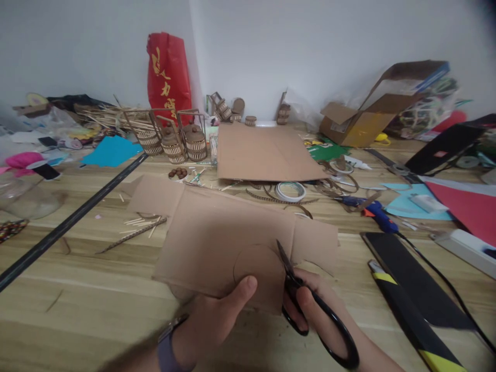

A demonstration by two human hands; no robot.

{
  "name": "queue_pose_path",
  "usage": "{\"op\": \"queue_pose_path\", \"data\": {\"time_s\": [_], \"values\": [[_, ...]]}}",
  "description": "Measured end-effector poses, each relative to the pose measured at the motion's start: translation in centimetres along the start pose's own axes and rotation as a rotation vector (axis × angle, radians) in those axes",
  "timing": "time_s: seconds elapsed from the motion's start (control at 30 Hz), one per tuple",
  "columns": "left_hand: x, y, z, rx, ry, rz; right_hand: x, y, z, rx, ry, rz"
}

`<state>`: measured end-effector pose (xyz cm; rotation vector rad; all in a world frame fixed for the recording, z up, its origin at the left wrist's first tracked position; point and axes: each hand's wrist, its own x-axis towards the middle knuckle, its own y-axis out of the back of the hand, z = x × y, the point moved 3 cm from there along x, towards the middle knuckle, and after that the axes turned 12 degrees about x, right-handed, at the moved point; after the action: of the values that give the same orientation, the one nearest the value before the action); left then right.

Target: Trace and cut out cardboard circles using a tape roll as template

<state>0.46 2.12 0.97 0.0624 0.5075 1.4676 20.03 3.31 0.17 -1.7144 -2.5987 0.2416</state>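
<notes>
A flat piece of brown cardboard (209, 227) with folded side flaps is held up over the table, a pencil-like circle drawn near its lower right. My left hand (217, 323) grips its near edge, thumb on top beside the circle and the other fingers hidden underneath. Black-handled scissors (292, 281) are in my right hand (310, 305), fingers wrapped round the handles. Their blades lie at the cardboard's right part, next to the circle's right side. How far the blades are spread is hard to make out.
Behind lie a larger cardboard sheet (263, 150), a tape roll (290, 191) and small woven baskets (196, 142). To the right are a blue glue gun (375, 212) with its cord, a yellow-and-black cutter (411, 315) and a power strip (473, 250). A red bag (168, 77) stands at the wall.
</notes>
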Motion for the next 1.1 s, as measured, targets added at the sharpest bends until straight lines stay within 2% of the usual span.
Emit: {"op": "queue_pose_path", "data": {"time_s": [0.2,0.67,0.97,1.1], "values": [[0.0,-0.1,-0.2,0.027,0.094,-0.094,-0.2,0.7,1.2,0.024,0.046,-0.033],[0.3,-0.2,-0.6,0.026,0.125,-0.127,-0.1,0.9,0.2,-0.067,0.005,-0.093],[0.2,-0.3,-0.3,0.016,0.015,-0.14,-0.1,0.4,-0.2,-0.049,-0.096,-0.013],[0.2,-0.1,0.0,0.052,0.066,-0.121,0.0,0.4,-0.1,-0.043,-0.078,0.007]]}}
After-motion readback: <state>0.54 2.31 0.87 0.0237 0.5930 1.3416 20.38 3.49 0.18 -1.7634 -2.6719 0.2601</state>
